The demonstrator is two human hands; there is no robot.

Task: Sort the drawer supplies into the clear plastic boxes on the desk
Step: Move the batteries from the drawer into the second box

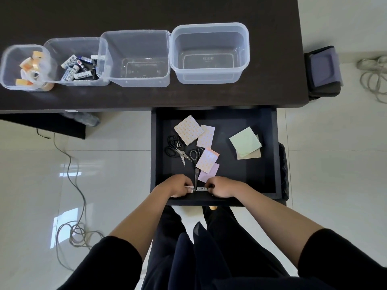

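An open black drawer [274, 155] under the desk holds patterned note pads [188, 129], a green note pad [245, 142], a lilac pad [208, 174] and several black-handled scissors [178, 150]. At the drawer's front edge my left hand [180, 186] and my right hand [222, 186] are both closed on small white batteries [201, 188] lying between them. On the desk stand four clear boxes: one with tape rolls [25, 66], one with batteries [78, 69], and two empty ones [136, 59] [209, 53].
The dark desk [272, 17] ends at the right, where a purple-topped bin [323, 72] stands. Cables [73, 233] lie coiled on the white tile floor at the left, and another cable [374, 80] at the far right.
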